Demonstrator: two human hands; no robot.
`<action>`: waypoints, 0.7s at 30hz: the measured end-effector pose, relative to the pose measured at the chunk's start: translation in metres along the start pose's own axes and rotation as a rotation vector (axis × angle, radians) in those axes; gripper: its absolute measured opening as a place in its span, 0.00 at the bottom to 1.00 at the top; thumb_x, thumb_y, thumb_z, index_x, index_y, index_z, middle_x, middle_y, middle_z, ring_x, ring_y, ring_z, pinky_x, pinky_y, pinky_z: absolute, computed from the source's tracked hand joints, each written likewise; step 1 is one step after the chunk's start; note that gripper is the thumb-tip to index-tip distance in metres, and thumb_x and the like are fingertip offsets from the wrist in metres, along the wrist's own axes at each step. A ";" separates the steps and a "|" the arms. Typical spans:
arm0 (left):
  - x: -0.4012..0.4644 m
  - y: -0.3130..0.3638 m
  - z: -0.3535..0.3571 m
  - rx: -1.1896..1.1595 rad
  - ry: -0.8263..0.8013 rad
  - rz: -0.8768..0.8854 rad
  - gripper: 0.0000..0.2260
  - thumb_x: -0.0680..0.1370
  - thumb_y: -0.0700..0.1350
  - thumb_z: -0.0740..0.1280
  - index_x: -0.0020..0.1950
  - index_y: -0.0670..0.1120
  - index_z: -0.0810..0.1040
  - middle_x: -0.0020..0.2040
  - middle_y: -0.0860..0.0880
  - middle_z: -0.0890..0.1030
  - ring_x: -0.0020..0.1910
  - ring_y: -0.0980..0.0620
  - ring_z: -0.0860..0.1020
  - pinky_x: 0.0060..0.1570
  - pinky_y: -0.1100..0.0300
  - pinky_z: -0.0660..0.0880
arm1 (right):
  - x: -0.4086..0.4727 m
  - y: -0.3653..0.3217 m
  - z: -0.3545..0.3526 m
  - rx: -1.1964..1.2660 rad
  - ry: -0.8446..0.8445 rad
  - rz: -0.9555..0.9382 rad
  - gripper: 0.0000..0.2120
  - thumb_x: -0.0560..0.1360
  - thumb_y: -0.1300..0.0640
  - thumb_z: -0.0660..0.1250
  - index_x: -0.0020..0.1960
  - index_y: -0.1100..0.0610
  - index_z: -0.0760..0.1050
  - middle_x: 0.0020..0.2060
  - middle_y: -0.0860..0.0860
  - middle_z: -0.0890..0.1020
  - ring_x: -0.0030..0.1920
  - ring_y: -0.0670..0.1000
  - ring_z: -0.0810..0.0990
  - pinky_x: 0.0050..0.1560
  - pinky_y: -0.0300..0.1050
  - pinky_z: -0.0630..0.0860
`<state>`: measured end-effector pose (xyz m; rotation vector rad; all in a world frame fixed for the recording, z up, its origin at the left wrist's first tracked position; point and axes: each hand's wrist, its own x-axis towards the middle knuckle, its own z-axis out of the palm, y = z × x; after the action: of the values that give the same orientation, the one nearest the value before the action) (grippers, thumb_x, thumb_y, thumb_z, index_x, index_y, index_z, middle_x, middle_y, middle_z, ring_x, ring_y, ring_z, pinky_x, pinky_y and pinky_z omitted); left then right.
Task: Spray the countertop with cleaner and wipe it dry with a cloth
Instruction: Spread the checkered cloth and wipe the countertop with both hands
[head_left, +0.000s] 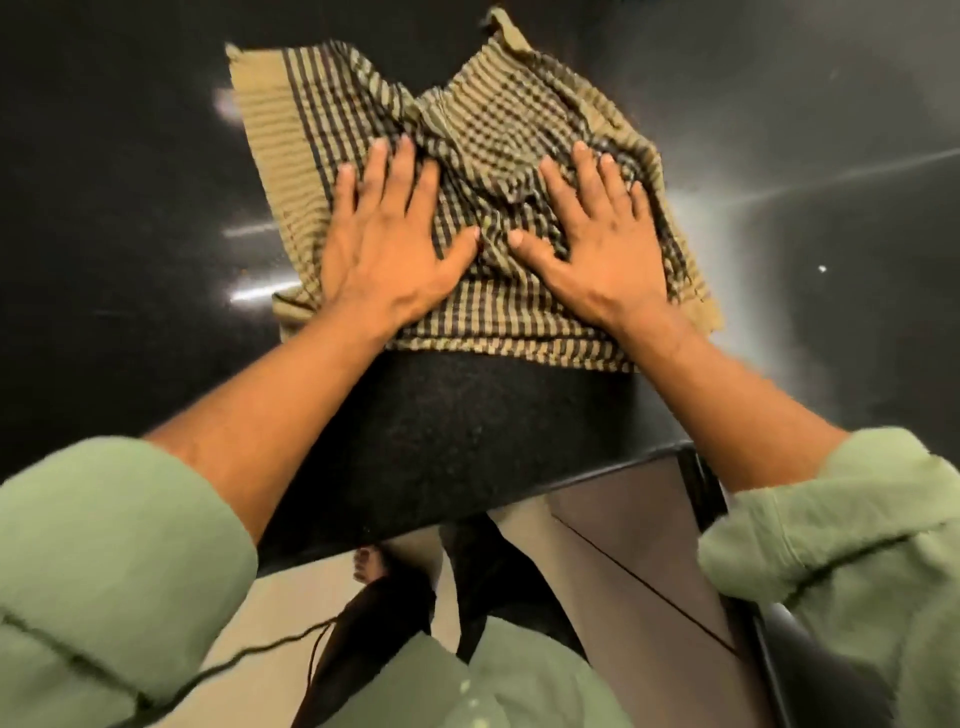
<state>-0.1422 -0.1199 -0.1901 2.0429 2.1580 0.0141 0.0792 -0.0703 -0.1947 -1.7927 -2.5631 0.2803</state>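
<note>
A rumpled tan-and-black checked cloth (483, 171) lies spread on the glossy black countertop (130, 182).

Glossy black countertop (130, 171), rumpled olive-and-black checked cloth (483, 130) spread flat on it

A checked olive-and-black cloth (483, 171) lies rumpled on the dark, glossy tabletop (130, 182); the left hand (387, 244) presses flat on its left half, fingers straight and spread; the right hand (597, 239) presses flat on its right half likewise, the two thumbs nearly meeting at the middle; both forearms reach out of rolled green sleeves (104, 561); the cloth's near edge lies back from the tabletop's front edge; pale floor (311, 597) and a bare foot (370, 564) show below.
</note>
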 end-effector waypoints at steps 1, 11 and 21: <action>-0.019 0.007 0.002 -0.001 -0.009 0.015 0.39 0.79 0.69 0.44 0.82 0.46 0.56 0.84 0.43 0.52 0.83 0.43 0.48 0.80 0.42 0.45 | -0.024 0.002 0.003 -0.002 0.011 0.008 0.39 0.78 0.26 0.49 0.83 0.43 0.49 0.84 0.50 0.48 0.83 0.56 0.47 0.81 0.61 0.47; -0.140 0.017 0.022 -0.113 -0.005 0.079 0.35 0.80 0.67 0.49 0.83 0.51 0.54 0.84 0.48 0.51 0.83 0.46 0.49 0.80 0.43 0.45 | -0.139 -0.022 0.015 -0.009 0.004 0.292 0.43 0.75 0.23 0.41 0.83 0.45 0.49 0.84 0.52 0.47 0.83 0.57 0.46 0.80 0.65 0.48; -0.239 -0.182 0.006 -0.056 -0.012 -0.250 0.34 0.81 0.67 0.47 0.84 0.53 0.49 0.84 0.50 0.47 0.83 0.48 0.46 0.80 0.45 0.47 | -0.166 -0.245 0.057 -0.023 -0.007 0.043 0.44 0.78 0.28 0.49 0.81 0.59 0.58 0.82 0.63 0.54 0.81 0.65 0.52 0.78 0.70 0.51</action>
<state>-0.3108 -0.3689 -0.1910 1.7265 2.3607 0.0300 -0.0972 -0.3143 -0.1978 -1.8595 -2.5459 0.2596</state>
